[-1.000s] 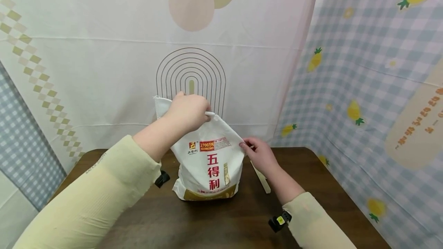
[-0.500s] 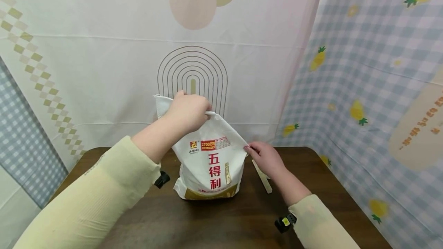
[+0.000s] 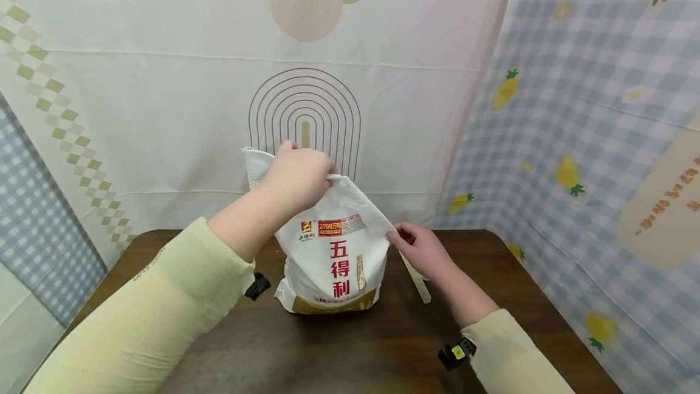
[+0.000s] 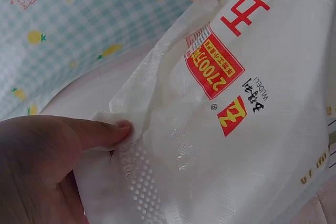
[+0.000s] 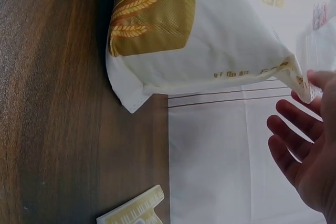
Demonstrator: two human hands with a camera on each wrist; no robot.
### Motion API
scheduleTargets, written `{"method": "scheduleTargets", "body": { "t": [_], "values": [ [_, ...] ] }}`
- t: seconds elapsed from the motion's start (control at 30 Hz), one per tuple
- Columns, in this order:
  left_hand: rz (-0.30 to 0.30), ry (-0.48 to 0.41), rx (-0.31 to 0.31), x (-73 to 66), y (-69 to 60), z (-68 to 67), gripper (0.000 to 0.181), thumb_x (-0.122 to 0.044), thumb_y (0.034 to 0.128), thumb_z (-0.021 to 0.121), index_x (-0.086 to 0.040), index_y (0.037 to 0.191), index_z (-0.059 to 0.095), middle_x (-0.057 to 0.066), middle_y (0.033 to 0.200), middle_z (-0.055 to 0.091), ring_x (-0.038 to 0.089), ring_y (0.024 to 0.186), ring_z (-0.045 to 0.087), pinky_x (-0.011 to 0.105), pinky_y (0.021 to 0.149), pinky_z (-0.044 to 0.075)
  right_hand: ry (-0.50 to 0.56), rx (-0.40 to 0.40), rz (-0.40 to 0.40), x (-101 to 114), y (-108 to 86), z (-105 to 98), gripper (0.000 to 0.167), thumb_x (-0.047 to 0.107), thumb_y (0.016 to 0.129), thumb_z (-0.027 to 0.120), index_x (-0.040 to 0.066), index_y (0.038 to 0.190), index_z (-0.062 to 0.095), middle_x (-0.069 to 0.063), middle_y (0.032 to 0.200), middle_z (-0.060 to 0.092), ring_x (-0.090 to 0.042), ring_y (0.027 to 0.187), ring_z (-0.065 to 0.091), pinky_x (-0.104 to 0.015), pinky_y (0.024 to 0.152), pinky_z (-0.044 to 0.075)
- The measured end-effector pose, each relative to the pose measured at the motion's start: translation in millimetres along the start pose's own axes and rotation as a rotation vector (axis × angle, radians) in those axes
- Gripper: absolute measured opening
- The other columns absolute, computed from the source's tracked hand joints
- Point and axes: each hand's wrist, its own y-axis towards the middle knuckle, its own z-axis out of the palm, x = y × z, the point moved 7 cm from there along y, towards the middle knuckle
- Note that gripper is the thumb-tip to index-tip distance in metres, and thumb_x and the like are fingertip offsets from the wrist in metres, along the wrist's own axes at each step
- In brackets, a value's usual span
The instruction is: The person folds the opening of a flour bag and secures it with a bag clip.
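A white woven flour bag [image 3: 339, 248] with red characters and a gold base stands on the table, its top pulled up and slanting. My left hand [image 3: 299, 178] grips the bag's top edge; the left wrist view shows the thumb of that hand [image 4: 47, 166] pressed on the folded white rim. On the bag's right side, my right hand [image 3: 423, 248] pinches the edge between thumb and forefinger. Seen from the right wrist, the other fingers of this hand [image 5: 310, 140] spread away from the bag [image 5: 210, 51]. What the bag contains is hidden.
Right of the bag, a flat pale-yellow strip with white ruler-like marks [image 3: 418, 281] lies on the dark wooden table [image 3: 306, 357]. A white patterned cloth [image 3: 191, 108] hangs behind, and a blue checked cloth [image 3: 547, 199] hangs at the right.
My right hand has shifted slightly to the right, drawing the bag's side edge outward. The left hand keeps its grip on the top edge. The head view has tilted a little.
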Motion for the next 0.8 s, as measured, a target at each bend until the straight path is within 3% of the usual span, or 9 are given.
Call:
{"method": "scheduleTargets", "body": {
  "t": [0.13, 0.33, 0.6, 0.7, 0.8],
  "values": [
    [0.003, 0.007, -0.01, -1.4, -0.7, -2.5, 0.021, -0.015, 0.0928, 0.062, -0.024, 0.102, 0.078, -0.004, 0.098, 0.074, 0.018, 0.096, 0.066, 0.052, 0.107, 0.027, 0.056, -0.005, 0.006, 1, -1.6, -2, 0.037, 0.042, 0.097, 0.062, 0.012, 0.119, 0.066, -0.002, 0.099, 0.067, -0.017, 0.085, 0.061, -0.036, 0.076, 0.05],
    [0.002, 0.025, -0.006, -2.7, -1.2, -5.4, 0.021, -0.015, 0.0928, 0.061, -0.026, 0.101, 0.078, -0.005, 0.096, 0.074, 0.016, 0.092, 0.065, 0.05, 0.104, 0.029, 0.024, -0.014, -0.066, 8, -3.1, -6, 0.039, 0.042, 0.097, 0.061, 0.01, 0.121, 0.066, -0.006, 0.105, 0.063, -0.018, 0.085, 0.062, -0.037, 0.075, 0.051],
    [0.005, 0.025, -0.009, -5.1, -2.3, -5.8, 0.021, -0.015, 0.0936, 0.061, -0.025, 0.101, 0.077, -0.005, 0.098, 0.074, 0.017, 0.094, 0.066, 0.051, 0.106, 0.027, 0.079, -0.09, -0.114, -3, -5.1, -21, 0.036, 0.034, 0.104, 0.051, 0.007, 0.121, 0.066, -0.013, 0.119, 0.063, -0.029, 0.107, 0.061, -0.048, 0.09, 0.048],
    [0.006, 0.026, -0.016, -5.1, -2.5, -5.1, 0.02, -0.015, 0.0932, 0.061, -0.025, 0.1, 0.077, -0.005, 0.096, 0.074, 0.017, 0.093, 0.066, 0.05, 0.106, 0.027, 0.04, -0.121, -0.086, -15, -4.5, -23, 0.038, 0.036, 0.105, 0.048, 0.005, 0.119, 0.066, -0.014, 0.12, 0.064, -0.03, 0.112, 0.058, -0.05, 0.095, 0.045],
    [0.007, 0.025, -0.019, -5.1, -3.1, -4.3, 0.02, -0.015, 0.0931, 0.061, -0.025, 0.098, 0.077, -0.005, 0.094, 0.074, 0.017, 0.092, 0.066, 0.049, 0.106, 0.027, -0.04, -0.122, -0.006, -31, -3.1, -20, 0.038, 0.039, 0.103, 0.051, 0.007, 0.117, 0.066, -0.012, 0.114, 0.064, -0.028, 0.104, 0.06, -0.048, 0.091, 0.046]
  ]
}}
